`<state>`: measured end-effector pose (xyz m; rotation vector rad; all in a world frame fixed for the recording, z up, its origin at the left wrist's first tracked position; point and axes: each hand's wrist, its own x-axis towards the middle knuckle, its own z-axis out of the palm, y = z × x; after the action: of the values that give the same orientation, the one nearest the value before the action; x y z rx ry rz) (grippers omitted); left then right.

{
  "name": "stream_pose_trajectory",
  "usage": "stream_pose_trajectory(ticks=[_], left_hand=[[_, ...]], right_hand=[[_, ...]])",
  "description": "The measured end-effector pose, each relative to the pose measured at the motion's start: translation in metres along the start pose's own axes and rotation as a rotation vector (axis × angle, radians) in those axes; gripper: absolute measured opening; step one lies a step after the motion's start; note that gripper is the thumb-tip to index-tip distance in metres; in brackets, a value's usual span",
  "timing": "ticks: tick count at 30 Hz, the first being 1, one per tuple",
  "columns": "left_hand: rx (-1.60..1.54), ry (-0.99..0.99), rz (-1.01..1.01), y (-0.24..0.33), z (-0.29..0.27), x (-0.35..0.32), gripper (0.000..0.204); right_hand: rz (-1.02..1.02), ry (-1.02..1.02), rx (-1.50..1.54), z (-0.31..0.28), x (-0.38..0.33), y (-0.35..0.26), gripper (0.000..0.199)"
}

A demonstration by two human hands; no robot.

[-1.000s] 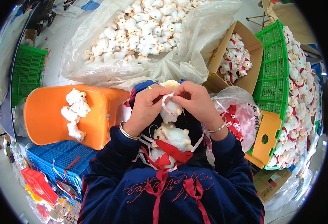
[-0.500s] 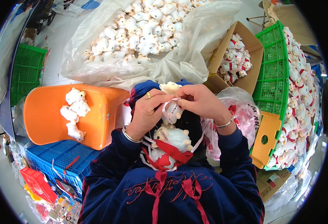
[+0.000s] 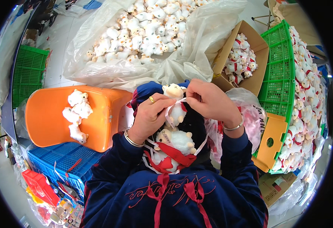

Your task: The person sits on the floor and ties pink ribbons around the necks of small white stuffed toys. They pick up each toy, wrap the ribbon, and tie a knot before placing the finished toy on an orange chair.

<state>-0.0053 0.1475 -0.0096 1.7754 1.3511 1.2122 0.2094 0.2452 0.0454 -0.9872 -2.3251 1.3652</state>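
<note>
A small white plush toy (image 3: pixel 178 114) with a cream head (image 3: pixel 172 91) stands upright between my hands over my lap. Across its neck runs a thin white ribbon (image 3: pixel 181 100), crossed or knotted at the front, with a loop hanging down. My left hand (image 3: pixel 150 118) pinches the ribbon on the left side, and my right hand (image 3: pixel 210 102) pinches it on the right. A bit of red shows at the toy's side. Below, another white plush toy (image 3: pixel 178 140) lies on my lap with red fabric pieces (image 3: pixel 176 155) and white ribbon ends on it.
Left, an orange chair (image 3: pixel 45 114) bears several white plush toys (image 3: pixel 78 108) beside a blue crate (image 3: pixel 60 161). Ahead lies a clear plastic sheet (image 3: pixel 98 74) with heaped plush toys. To the right are a cardboard box (image 3: pixel 263 62), a plastic bag (image 3: pixel 234 133) and a green crate (image 3: pixel 274 76).
My right hand has moved slightly up and right, drawing the ribbon across the toy's neck. The hanging ribbon has shifted left, uncovering more of the toy's body and some red.
</note>
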Motion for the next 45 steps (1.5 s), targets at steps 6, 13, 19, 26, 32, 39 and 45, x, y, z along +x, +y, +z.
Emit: stream_pose_trajectory(ticks=[6, 13, 19, 26, 32, 39, 45], left_hand=[[0.02, -0.012, 0.023, 0.003, -0.003, 0.001, 0.022], [0.01, 0.03, -0.02, 0.001, -0.001, -0.004, 0.018], [-0.012, 0.071, -0.095, 0.002, -0.002, -0.014, 0.016], [-0.206, -0.01, -0.239, 0.004, -0.005, -0.011, 0.015], [-0.696, -0.171, -0.487, 0.005, -0.019, 0.0, 0.011], [-0.71, -0.162, -0.635, 0.004, -0.007, 0.0, 0.006], [-0.637, -0.209, -0.631, 0.0, -0.008, -0.003, 0.011]], right_hand=[[0.012, 0.195, 0.484, 0.023, -0.006, 0.003, 0.02], [0.012, 0.268, 1.062, 0.055, -0.003, 0.025, 0.024], [0.035, 0.305, 0.76, 0.06, -0.008, 0.041, 0.02], [0.079, 0.248, 0.4, 0.056, -0.012, 0.004, 0.016], [-0.016, 0.23, 0.351, 0.053, -0.013, 0.007, 0.013], [0.138, 0.268, 0.184, 0.035, -0.014, 0.006, 0.014], [0.201, 0.05, 0.046, 0.015, -0.012, -0.012, 0.013]])
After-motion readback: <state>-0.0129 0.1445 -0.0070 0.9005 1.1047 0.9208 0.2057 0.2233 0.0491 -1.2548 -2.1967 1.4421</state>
